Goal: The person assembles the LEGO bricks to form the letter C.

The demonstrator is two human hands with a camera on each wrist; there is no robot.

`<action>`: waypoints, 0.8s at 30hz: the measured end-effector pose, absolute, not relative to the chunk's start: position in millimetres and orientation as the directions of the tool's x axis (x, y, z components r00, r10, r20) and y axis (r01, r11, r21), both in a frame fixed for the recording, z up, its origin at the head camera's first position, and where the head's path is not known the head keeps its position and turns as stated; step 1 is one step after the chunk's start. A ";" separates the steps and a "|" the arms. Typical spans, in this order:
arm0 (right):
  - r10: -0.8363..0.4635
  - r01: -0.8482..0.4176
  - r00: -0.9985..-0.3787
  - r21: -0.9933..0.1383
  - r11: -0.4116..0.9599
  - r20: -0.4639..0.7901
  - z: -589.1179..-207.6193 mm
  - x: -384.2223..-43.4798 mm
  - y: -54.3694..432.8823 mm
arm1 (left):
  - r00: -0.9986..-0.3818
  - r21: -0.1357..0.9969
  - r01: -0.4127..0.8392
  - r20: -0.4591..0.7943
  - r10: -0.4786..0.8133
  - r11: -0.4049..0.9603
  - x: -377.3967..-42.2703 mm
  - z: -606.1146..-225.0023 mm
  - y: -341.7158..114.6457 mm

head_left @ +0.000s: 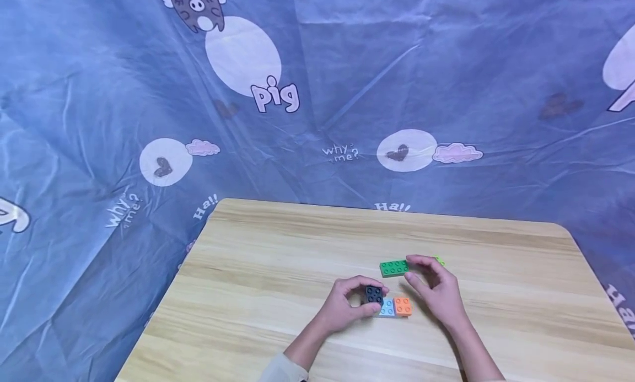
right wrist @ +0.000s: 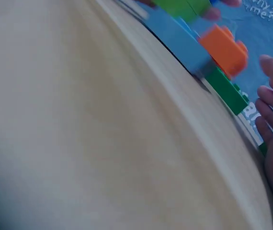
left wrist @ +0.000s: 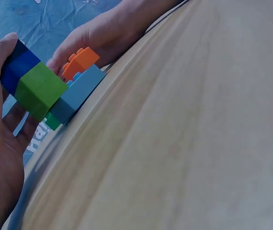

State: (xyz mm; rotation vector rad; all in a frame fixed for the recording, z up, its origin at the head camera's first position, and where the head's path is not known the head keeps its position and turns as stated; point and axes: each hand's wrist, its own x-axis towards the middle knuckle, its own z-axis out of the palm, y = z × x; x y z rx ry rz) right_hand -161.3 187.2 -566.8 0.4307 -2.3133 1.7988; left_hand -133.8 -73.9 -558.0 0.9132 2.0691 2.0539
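My left hand [head_left: 342,307] pinches a stack of toy building bricks between thumb and fingers. The stack has a black brick [head_left: 374,295] on top, a blue brick [left wrist: 23,67] under it and a light green brick [left wrist: 40,91] at the bottom. It stands at the left part of a light blue brick [left wrist: 82,91]; whether they are joined I cannot tell. On the light blue brick's right end sits an orange brick [head_left: 403,306]. My right hand [head_left: 439,291], fingers parted and relaxed, is beside the right end of a green brick [head_left: 393,268], apparently holding nothing.
Behind the right hand, a bright green brick [head_left: 439,260] is mostly hidden. Everything lies on a wooden table [head_left: 278,249] with rounded far corners. A blue printed cloth [head_left: 337,112] hangs behind and beside it.
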 end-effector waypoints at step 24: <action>-0.248 -0.432 -0.902 -0.696 0.573 0.354 -572.0 -168.3 179.1 | -0.829 0.939 0.336 0.332 0.451 -0.074 -137.1 -560.7 -81.0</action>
